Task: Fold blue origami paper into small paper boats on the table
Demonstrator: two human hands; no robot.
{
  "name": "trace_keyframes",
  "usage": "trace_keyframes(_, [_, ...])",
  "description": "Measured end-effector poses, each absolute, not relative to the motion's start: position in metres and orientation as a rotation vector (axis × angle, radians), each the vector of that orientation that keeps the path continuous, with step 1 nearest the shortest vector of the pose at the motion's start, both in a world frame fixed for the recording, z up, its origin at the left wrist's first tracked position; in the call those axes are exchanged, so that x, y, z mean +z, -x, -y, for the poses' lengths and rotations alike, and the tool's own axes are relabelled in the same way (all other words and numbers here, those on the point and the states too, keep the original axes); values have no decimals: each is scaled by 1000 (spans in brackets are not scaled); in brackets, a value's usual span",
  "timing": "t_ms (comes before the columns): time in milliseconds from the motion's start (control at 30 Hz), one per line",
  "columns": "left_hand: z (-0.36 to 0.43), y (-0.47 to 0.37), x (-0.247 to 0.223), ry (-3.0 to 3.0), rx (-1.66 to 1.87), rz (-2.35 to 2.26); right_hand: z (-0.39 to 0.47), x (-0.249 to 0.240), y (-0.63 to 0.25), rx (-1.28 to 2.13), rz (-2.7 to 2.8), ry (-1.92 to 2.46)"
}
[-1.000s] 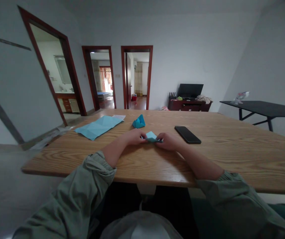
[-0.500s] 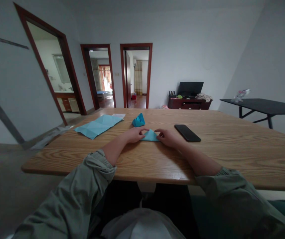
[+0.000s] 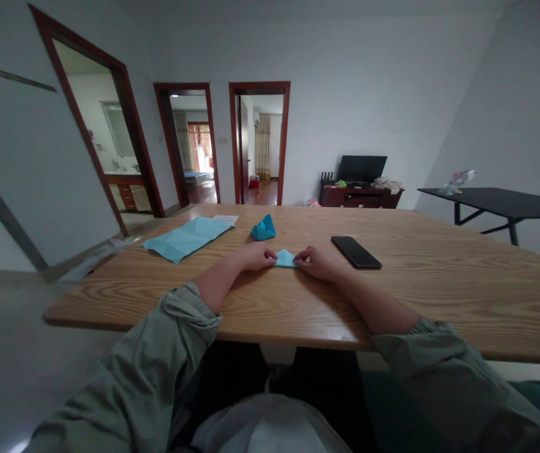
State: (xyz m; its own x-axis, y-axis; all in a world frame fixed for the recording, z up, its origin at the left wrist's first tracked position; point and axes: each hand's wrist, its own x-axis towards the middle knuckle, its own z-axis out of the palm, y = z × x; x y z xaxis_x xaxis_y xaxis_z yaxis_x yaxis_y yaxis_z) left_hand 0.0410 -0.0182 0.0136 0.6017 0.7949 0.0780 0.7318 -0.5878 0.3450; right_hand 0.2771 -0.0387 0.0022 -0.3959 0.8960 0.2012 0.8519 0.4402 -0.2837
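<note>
A small light-blue folded paper (image 3: pixel 285 258), triangular at its top, lies on the wooden table (image 3: pixel 270 308) between my hands. My left hand (image 3: pixel 257 256) pinches its left corner, and the fingers are closed. On the other side, my right hand (image 3: pixel 315 261) grips the right corner between thumb and fingers. Just beyond the left hand stands a darker blue folded paper boat (image 3: pixel 264 228). Farther left is a creased light-blue paper sheet (image 3: pixel 187 238), spread out on the table.
A black phone (image 3: pixel 355 252) lies to the right of my right hand. A white slip (image 3: pixel 225 220) shows behind the creased sheet. Past the table are a low cabinet (image 3: pixel 362 198) with a television (image 3: pixel 362 168) and a black table (image 3: pixel 510 201).
The folded paper shows less of itself between my hands and its peak sits lower. Both hands have shifted slightly at its corners; the boat, sheet and phone stay put.
</note>
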Motion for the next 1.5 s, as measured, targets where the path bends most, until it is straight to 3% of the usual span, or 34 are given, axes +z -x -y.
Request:
trace_keyframes(500, [10,-25,17,-2456,261,-1265,36,-1,-280,187,2415,1414])
trace_keyframes(1100, [20,-52,4,-2616,472,-1283,36,-1,-273,9,2400,1619])
trace_keyframes(1300, [21,-55,6,-2451,698,-1199,43,2,-271,283,2292,1524])
trace_keyframes(1500, [25,-56,13,-2501,690,-1151,43,1,-269,452,2235,1361])
